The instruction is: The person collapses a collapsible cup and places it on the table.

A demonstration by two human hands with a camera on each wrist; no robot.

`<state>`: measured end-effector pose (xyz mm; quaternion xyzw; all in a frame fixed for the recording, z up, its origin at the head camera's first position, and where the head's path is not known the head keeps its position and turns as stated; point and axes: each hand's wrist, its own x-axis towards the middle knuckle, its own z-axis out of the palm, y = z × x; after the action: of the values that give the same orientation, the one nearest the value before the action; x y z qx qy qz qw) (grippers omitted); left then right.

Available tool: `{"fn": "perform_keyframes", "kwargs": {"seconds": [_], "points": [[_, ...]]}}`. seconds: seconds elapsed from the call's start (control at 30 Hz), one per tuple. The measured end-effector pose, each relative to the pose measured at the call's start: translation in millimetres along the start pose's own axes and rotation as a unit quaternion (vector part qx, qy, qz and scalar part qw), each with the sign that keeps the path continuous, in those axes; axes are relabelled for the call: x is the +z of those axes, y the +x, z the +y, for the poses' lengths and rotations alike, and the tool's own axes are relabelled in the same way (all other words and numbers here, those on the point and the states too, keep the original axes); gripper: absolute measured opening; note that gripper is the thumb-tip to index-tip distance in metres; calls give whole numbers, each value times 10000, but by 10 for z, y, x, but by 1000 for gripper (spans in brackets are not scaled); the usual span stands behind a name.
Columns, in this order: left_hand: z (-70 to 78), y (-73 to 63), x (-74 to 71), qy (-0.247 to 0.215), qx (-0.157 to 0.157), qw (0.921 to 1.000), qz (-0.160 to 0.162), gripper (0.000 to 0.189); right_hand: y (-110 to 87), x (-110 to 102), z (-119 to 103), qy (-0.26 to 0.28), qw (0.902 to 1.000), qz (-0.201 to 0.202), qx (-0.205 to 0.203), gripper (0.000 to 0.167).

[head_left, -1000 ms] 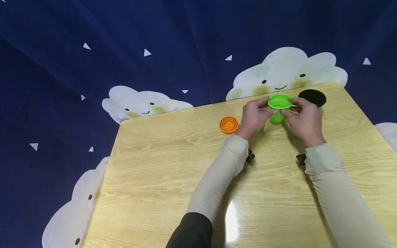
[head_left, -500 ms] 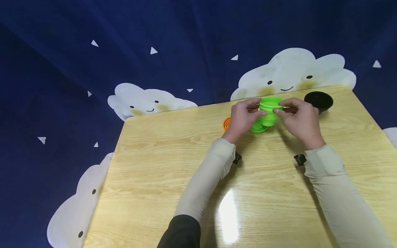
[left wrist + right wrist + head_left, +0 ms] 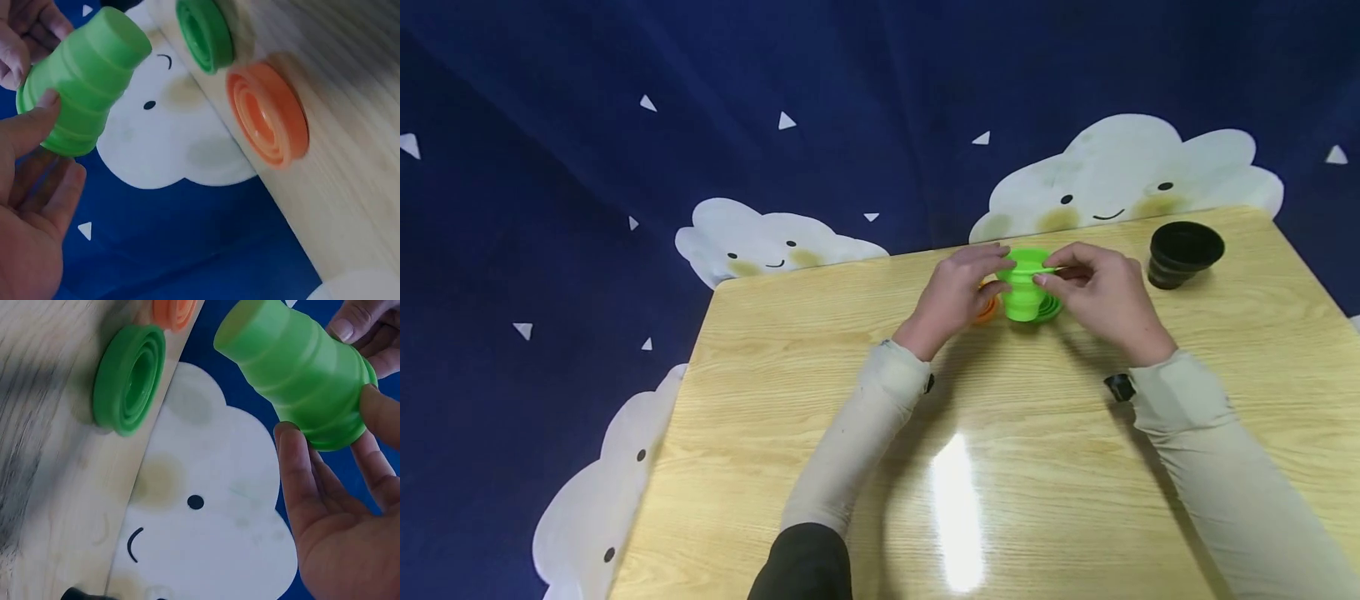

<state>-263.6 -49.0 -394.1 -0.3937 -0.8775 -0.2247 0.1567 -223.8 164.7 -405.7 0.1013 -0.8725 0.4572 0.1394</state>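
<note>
A light green collapsible cup (image 3: 1024, 287), drawn out to its full ringed height, is held upright above the table between both hands. My left hand (image 3: 951, 292) grips its rim from the left; in the left wrist view its thumb lies on the cup wall with fingers opposite. From the right, my right hand (image 3: 1105, 298) pinches the rim between thumb and fingers. Behind and below the held cup, a darker green collapsed cup (image 3: 1051, 308) lies flat on the table. An orange collapsed cup (image 3: 294, 119) lies beside it, partly hidden by my left hand in the head view.
A black extended cup (image 3: 1183, 248) stands on the wooden table (image 3: 820, 375) at the back right. Along the table's back edge hangs a dark blue curtain (image 3: 820, 75) with white clouds. Black wrist devices (image 3: 1120, 387) sit under the sleeves.
Both hands have carried the green cup leftward in the head view, in front of the collapsed green and orange cups. The black cup has come out from behind the right hand.
</note>
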Motion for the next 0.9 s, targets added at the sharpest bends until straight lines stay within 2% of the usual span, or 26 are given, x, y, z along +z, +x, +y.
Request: {"fn": "perform_keyframes", "kwargs": {"seconds": [0.1,0.23,0.37,0.57,0.9], "points": [[-25,-43,-49,178,308,9993,-98,22,-6,30,-35,-64,9999,-29,-120,18],[-56,-74,-85,192,479,9986,-123,16,-9,51,-91,-147,9989,-8,-446,19],[-73,-88,-119,242,605,9978,-137,16,2,55,-134,-528,9944,44,-913,25],[-61,-93,-140,214,544,9982,-116,17,13,59,-154,-1059,9840,82,-1434,35],[-73,-106,-130,95,583,9982,78,18,4,50,-155,-1190,9783,133,-1691,38]]}}
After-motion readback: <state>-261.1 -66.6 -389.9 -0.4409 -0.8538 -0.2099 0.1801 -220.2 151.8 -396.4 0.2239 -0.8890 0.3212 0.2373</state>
